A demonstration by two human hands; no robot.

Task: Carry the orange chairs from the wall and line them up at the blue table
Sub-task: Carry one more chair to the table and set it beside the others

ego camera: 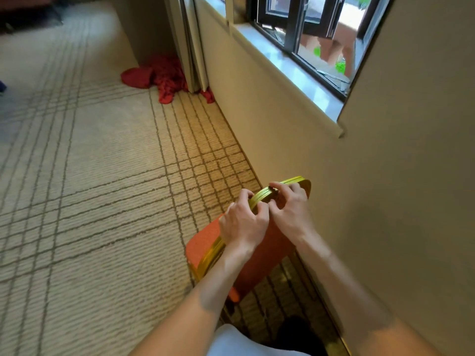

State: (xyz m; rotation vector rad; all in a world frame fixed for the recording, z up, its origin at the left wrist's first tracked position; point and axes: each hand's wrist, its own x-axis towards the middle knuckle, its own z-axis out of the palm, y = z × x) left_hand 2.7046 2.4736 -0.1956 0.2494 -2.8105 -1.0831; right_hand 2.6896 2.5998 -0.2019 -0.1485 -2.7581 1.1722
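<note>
An orange chair point(203, 246) with a gold metal frame stands close to the beige wall at the lower middle, its backrest toward me. My left hand point(243, 222) grips the gold top rail of the backrest on its left part. My right hand point(290, 209) is closed over the same rail just to the right, fingers curled around it. The two hands nearly touch. The chair's legs are mostly hidden by my arms. The blue table is out of sight.
Beige wall point(359, 188) runs along the right with a window sill point(303, 73) above. A red cloth heap point(164, 78) lies on the carpet by a folding partition point(190, 47). Patterned carpet point(90, 176) stretches open to the left.
</note>
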